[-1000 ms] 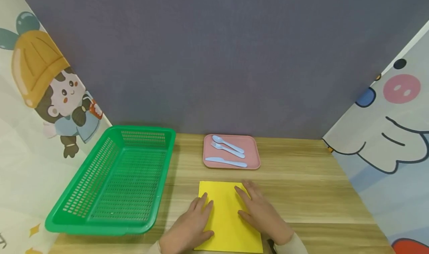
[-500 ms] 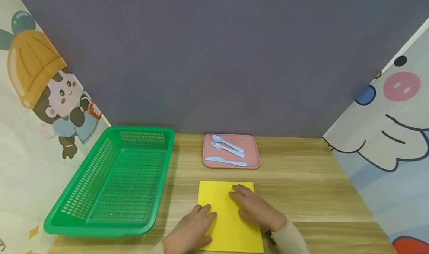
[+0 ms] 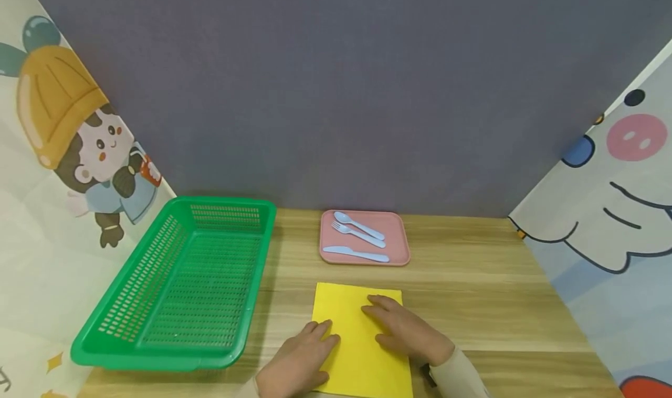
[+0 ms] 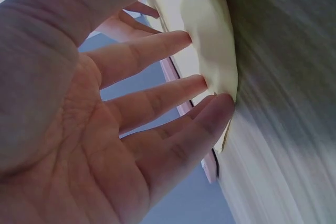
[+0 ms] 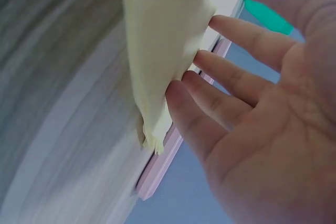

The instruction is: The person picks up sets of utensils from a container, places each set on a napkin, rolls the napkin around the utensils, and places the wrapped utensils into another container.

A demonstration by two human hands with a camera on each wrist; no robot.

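A flat yellow rectangular sheet (image 3: 357,334) lies on the wooden table in front of me. In both wrist views its edge looks soft, thick and slightly crumpled; whether it is cloth or paper I cannot tell. My left hand (image 3: 300,360) rests on its left side, with spread fingertips (image 4: 197,82) touching the surface. On the right side lies my right hand (image 3: 404,331), its fingertips (image 5: 181,90) pressing lightly on the sheet near the upper right corner. Neither hand grips anything. The palms show plainly in the wrist views, fingers extended and gently bent.
Beyond the sheet is a pink tray (image 3: 397,234) holding a pale blue spoon (image 3: 362,226), fork (image 3: 362,236) and knife (image 3: 357,254). A green plastic basket (image 3: 254,281) stands at the left. A grey panel (image 3: 336,94) rises behind the table (image 3: 472,304).
My right hand has slid inward and slightly down, uncovering the sheet's upper right corner. My left hand has drawn back a little toward me. The sheet has turned very slightly.
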